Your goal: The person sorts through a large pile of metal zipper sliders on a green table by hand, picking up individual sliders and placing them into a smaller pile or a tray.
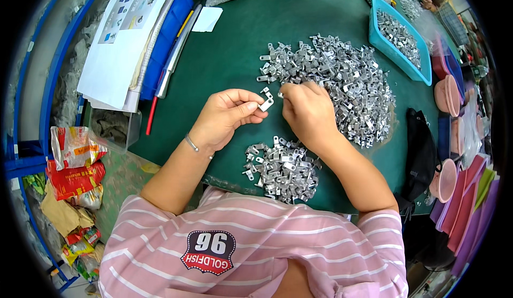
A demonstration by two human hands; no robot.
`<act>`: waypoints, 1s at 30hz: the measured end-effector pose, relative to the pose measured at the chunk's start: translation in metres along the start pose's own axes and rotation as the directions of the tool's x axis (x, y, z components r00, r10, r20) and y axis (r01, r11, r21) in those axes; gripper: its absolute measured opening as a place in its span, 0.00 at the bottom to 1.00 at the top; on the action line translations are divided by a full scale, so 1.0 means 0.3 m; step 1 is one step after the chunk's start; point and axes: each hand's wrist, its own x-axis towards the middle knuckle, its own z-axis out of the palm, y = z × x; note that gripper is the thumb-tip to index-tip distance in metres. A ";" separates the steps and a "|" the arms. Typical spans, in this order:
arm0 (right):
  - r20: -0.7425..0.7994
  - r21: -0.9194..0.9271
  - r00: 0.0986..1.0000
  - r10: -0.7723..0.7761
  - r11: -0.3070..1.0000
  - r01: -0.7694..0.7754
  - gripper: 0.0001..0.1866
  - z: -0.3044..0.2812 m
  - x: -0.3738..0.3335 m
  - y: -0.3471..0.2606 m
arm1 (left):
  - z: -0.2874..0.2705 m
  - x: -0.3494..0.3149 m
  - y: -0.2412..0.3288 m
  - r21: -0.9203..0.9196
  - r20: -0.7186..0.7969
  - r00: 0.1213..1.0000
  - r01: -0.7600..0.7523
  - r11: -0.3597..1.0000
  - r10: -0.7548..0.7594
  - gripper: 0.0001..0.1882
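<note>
My left hand pinches a small bent metal bracket with a hole in it, between thumb and forefinger. Another small metal piece shows just above that bracket; whether the two are joined I cannot tell. Close by on the right, my right hand is closed, knuckles up, with a glint of metal at its fingertips. Most of what it grips is hidden. Beyond and right of it spreads a large heap of metal brackets. A smaller pile of similar brackets lies at the table's near edge, below both hands.
The green table carries a turquoise basket of brackets at far right and a black cloth item below it. Papers, a blue file tray and a red pen are at left. Blue shelving stands beyond them.
</note>
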 end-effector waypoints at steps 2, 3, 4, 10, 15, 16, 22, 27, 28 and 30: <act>0.182 0.356 0.933 0.310 0.864 -0.356 0.13 -0.058 -0.019 -0.045 | 0.000 -0.006 0.000 0.018 0.023 1.000 -0.011 1.000 0.011 0.07; 0.281 0.487 0.869 0.408 0.719 -0.495 0.12 -0.075 -0.033 -0.049 | 0.005 -0.008 0.004 0.012 0.023 1.000 -0.005 1.000 0.005 0.07; 0.391 0.583 0.787 0.478 0.533 -0.613 0.12 -0.089 -0.047 -0.046 | 0.010 -0.010 0.008 0.033 0.027 1.000 0.000 0.999 -0.001 0.07; 0.583 0.762 0.655 0.481 -0.044 -0.646 0.10 -0.146 -0.086 -0.034 | 0.032 -0.005 0.001 0.065 0.098 0.994 0.031 0.997 -0.037 0.07; 0.556 0.791 0.691 0.462 -0.037 -0.611 0.10 -0.162 -0.114 -0.034 | 0.044 -0.013 0.026 0.224 0.162 0.983 0.044 0.974 -0.081 0.06; 0.537 0.790 0.718 0.443 0.036 -0.612 0.09 -0.166 -0.127 -0.039 | 0.045 -0.020 0.036 0.311 0.226 0.959 0.096 0.945 -0.172 0.05; 0.485 0.640 0.873 0.044 0.663 -0.389 0.08 -0.174 -0.111 -0.036 | 0.033 -0.030 0.043 0.691 0.385 0.900 -0.136 0.710 -0.203 0.04; 0.283 0.013 0.944 0.168 0.984 -0.179 0.09 -0.087 -0.049 -0.049 | 0.088 0.072 -0.005 0.911 0.160 0.808 -0.343 0.230 0.567 0.05; 0.258 -0.078 0.955 0.149 0.988 -0.133 0.10 -0.058 -0.046 -0.043 | 0.071 0.095 -0.021 0.911 0.161 0.806 -0.344 0.228 0.570 0.05; 0.268 -0.109 0.953 0.141 0.987 -0.116 0.11 -0.040 -0.045 -0.040 | 0.055 0.121 -0.036 0.943 0.251 0.782 -0.330 0.038 0.570 0.05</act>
